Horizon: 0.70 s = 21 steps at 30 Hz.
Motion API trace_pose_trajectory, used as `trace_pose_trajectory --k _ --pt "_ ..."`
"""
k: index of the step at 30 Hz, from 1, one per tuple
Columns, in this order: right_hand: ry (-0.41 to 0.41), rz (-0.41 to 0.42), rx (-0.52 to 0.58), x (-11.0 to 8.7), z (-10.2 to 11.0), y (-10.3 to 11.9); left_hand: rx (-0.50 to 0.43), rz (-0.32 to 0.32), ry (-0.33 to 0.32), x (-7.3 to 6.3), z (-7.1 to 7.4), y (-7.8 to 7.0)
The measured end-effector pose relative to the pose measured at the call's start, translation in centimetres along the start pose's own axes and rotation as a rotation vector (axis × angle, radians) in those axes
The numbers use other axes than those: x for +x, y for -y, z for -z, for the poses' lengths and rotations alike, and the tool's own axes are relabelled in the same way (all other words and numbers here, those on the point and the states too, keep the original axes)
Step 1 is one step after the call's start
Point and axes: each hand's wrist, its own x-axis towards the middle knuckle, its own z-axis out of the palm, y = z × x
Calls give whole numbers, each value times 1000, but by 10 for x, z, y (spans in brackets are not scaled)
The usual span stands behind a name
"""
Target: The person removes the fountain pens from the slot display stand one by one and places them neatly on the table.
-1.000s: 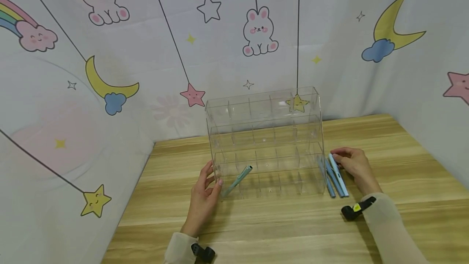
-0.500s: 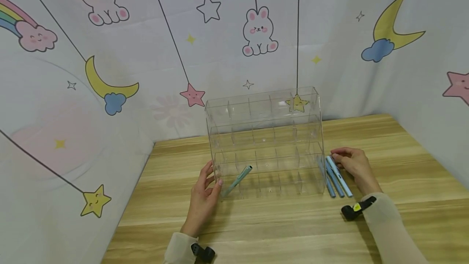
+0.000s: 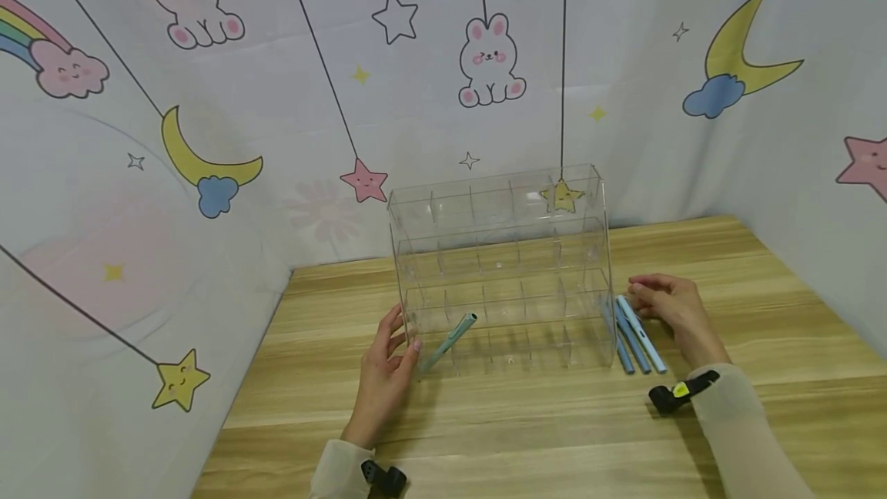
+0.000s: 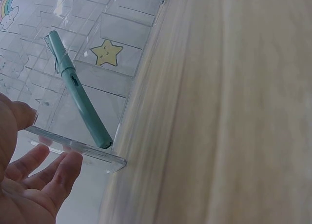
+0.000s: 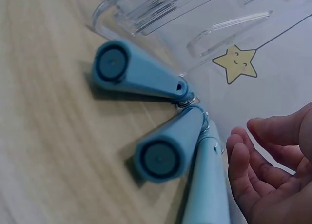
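Note:
A clear acrylic rack point(image 3: 607, 252) with rows of small compartments stands on the wooden table. My left hand point(image 3: 384, 376) grips its lower left side wall point(image 4: 73, 145), thumb on one face and fingers behind. Just inside that wall a green capped pen point(image 4: 80, 94) leans diagonally in the bottom row. To the right of the rack lie three blue pens side by side. The lightest pen point(image 3: 641, 333) is outermost, a medium blue pen point(image 3: 632, 336) is in the middle, and another pen point(image 5: 141, 70) is closest to the rack. My right hand point(image 3: 675, 314) hovers beside the lightest pen, fingers loosely bent and holding nothing.
The wood-grain table point(image 3: 513, 437) extends in front of the rack and to both sides. Behind it hangs a pale cloth point(image 3: 430, 98) printed with rabbits, moons and stars. A small black camera point(image 3: 668, 399) is strapped on the right wrist, another camera point(image 3: 384, 478) on the left.
The lightest blue pen has been let go, its lower end shifting slightly right to lie by the other pens. My right hand has drawn a little to the right. The left hand stays put.

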Motion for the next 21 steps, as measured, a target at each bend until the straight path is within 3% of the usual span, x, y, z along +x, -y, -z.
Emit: trace_pose_trajectory --k 21 --pt "-42 133 -3 -9 2 28 0 6 -2 0 0 1"
